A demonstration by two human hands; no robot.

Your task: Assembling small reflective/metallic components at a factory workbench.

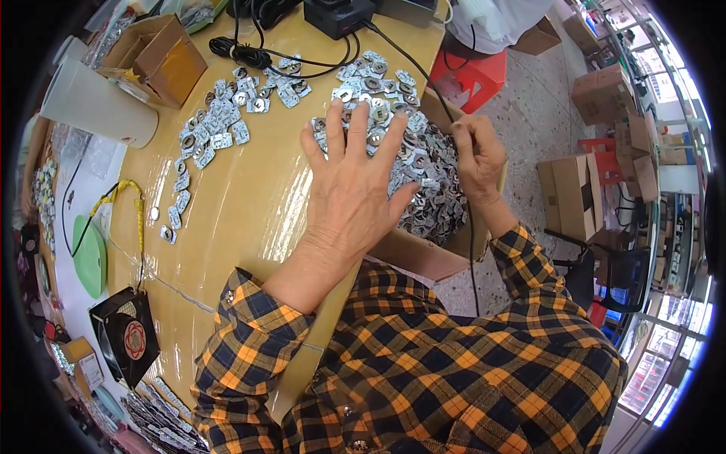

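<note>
My left hand (pixel 352 174) lies palm down with fingers spread on a pile of small silvery metal parts (pixel 376 66) with round discs, at the table's right edge. Just past that edge an open cardboard box (pixel 431 262) holds a heap of the same parts (pixel 435 197). At the box's right side my right hand (pixel 480 155) is closed, fingers curled at the rim. A black cable (pixel 412 60) passes by its fingertips and hangs down across the box. Exactly how the right fingers grip the rim is partly hidden.
More metal parts (pixel 219 117) lie scattered on the yellow table (pixel 249 204). Around them are a white cup (pixel 98 106), a small brown box (pixel 162 64), a black adapter (pixel 336 15) and a black fan (pixel 125 337). A red stool (pixel 484 79) and several cartons (pixel 571 193) stand on the floor.
</note>
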